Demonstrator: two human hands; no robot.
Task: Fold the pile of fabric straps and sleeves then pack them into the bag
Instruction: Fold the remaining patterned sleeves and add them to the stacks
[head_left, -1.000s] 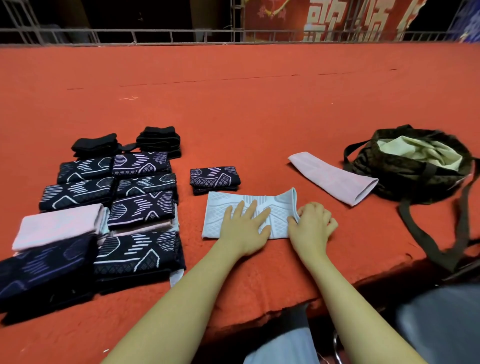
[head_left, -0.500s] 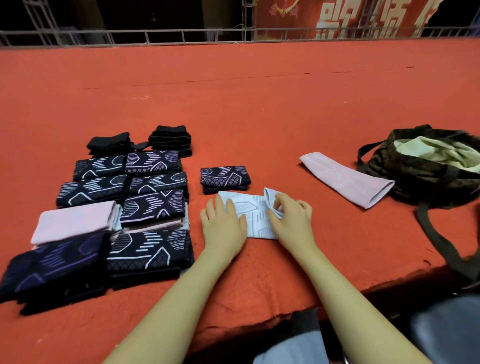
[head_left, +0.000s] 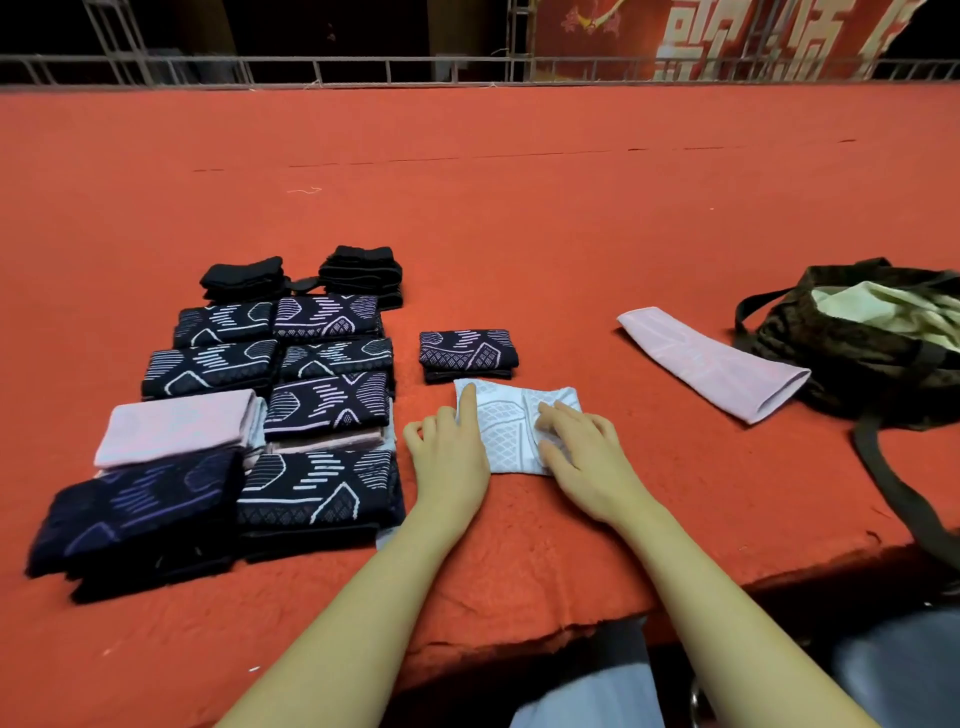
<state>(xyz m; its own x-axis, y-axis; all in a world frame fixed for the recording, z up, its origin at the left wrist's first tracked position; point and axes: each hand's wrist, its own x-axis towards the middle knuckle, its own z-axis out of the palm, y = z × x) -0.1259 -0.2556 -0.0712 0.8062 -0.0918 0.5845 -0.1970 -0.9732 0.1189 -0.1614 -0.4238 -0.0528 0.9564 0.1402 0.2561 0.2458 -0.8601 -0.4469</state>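
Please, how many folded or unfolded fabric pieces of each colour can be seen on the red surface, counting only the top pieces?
Dark patterned sleeves: 8
Plain black stacks: 2
Pink sleeves: 2
Light grey sleeve: 1
Total: 13

Red felt-covered worktop ran back to a grey metal railing; red banner with pale characters hung behind, top right.

It looked like an event stage. A broad red carpeted platform stretched far. Beyond it stood a grey metal railing and a red banner with large pale characters.
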